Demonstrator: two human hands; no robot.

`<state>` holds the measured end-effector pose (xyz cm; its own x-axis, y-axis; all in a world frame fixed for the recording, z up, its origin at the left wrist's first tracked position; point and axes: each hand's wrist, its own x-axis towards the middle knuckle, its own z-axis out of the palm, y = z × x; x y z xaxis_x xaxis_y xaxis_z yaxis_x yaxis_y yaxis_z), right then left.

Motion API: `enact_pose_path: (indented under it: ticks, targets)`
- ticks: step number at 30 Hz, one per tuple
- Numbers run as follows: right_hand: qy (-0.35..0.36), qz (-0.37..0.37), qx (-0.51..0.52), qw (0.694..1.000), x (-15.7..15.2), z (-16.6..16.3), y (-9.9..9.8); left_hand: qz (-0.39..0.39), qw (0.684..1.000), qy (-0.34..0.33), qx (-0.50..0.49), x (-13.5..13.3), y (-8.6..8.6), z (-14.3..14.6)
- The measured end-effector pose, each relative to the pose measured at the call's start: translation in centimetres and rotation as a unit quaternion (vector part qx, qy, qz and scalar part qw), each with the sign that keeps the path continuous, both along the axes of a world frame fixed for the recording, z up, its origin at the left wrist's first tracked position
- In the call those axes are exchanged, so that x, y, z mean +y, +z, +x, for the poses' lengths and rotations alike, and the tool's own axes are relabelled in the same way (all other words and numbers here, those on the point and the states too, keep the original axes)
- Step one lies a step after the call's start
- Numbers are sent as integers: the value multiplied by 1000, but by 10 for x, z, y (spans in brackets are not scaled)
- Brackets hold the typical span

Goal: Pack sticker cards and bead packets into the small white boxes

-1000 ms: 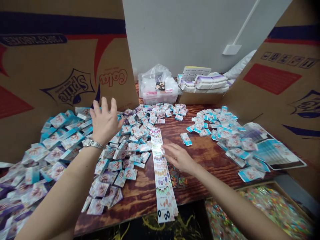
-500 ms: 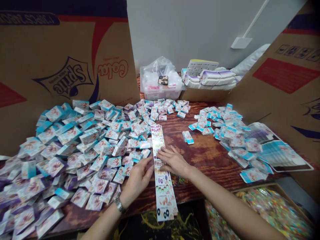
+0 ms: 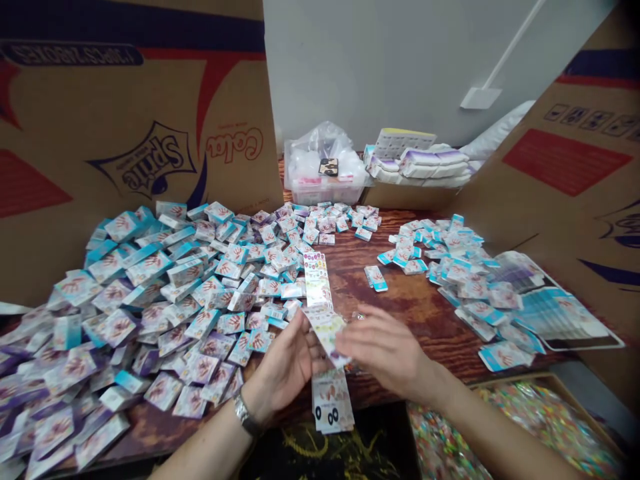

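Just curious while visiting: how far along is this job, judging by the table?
Done, seemingly: the heap of small boxes. In hand: the left hand holds a sticker sheet, the right hand beside it. Left: the row of sheets and the flat cartons.

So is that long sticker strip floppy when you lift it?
Probably floppy: the strip buckles upward between the left hand and right hand. Likely light too, since fingertips alone seem to raise it. Its shiny face may be slippery.
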<state>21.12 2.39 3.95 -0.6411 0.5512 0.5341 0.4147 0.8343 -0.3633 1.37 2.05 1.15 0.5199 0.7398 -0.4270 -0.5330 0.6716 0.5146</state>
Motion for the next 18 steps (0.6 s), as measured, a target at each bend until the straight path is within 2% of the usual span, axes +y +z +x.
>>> enact_pose_path:
  ticks: [3, 5, 8, 10, 12, 14, 15, 16, 18]
  targets:
    - [85, -58, -56, 993, -24, -2, 13, -1, 998, 58, 18, 12, -3, 6]
    - [88, -112, -35, 989, -30, -3, 15, 8, 995, 68, 74, 12, -6, 9]
    - [-30, -155, 44, 987, -21, -4, 13, 119, 976, 49, 174, 5, -9, 10]
    - [-124, -163, 81, 975, -6, -6, 8, 244, 943, 3, 225, -2, -9, 7]
    - [-174, -173, 98, 964, 9, -10, 2, 337, 902, -62, 263, -7, -8, 4]
    - [-194, -185, 103, 958, 20, -14, -3, 360, 879, -101, 296, -10, -7, 1]
    - [-201, -185, 104, 956, 23, -16, -5, 352, 878, -106, 305, -11, -8, 0]
    - [-207, -177, 106, 956, 24, -17, -6, 337, 885, -106, 304, -11, -8, 0]
    - [-204, -129, 104, 965, 21, -18, -9, 280, 916, -94, 271, -10, -10, 2]
